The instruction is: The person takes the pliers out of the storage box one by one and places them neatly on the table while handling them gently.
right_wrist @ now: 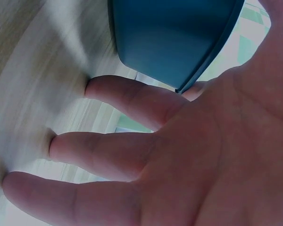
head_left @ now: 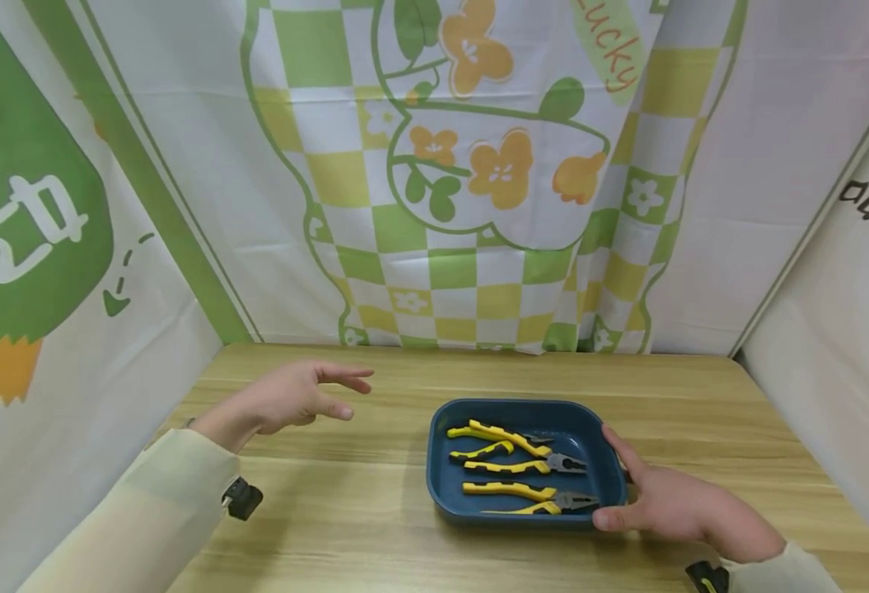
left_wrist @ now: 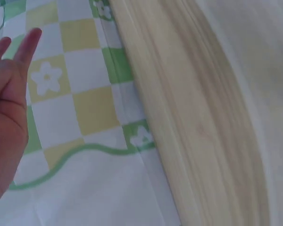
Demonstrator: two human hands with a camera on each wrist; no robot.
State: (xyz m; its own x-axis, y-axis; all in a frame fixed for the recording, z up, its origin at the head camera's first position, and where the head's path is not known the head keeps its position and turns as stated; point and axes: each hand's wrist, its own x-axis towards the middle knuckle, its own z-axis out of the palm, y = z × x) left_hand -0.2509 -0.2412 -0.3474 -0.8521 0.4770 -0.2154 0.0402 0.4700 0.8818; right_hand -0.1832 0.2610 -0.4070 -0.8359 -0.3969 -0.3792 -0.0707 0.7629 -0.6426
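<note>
A dark blue rectangular tray (head_left: 590, 436) stands on the table, with several pliers in it. The pliers (head_left: 508, 467) have yellow and black handles, and their grey metal heads point right. My right hand (head_left: 675, 498) grips the tray's right end, thumb at the near corner and forefinger along the far right side. In the right wrist view, the other fingers (right_wrist: 108, 148) reach down to the tabletop beside the tray's outer wall (right_wrist: 170, 42). Left of the tray, my left hand (head_left: 293, 399) hangs above the table, fingers loosely extended and holding nothing.
The wood-grain table (head_left: 375, 494) meets a hanging cloth (head_left: 478, 288) with green and yellow checks along its back edge. White printed panels (head_left: 849, 329) close in the right side, and another printed panel (head_left: 145, 329) stands at the left. Dark clips (head_left: 241, 498) sit at both sleeves.
</note>
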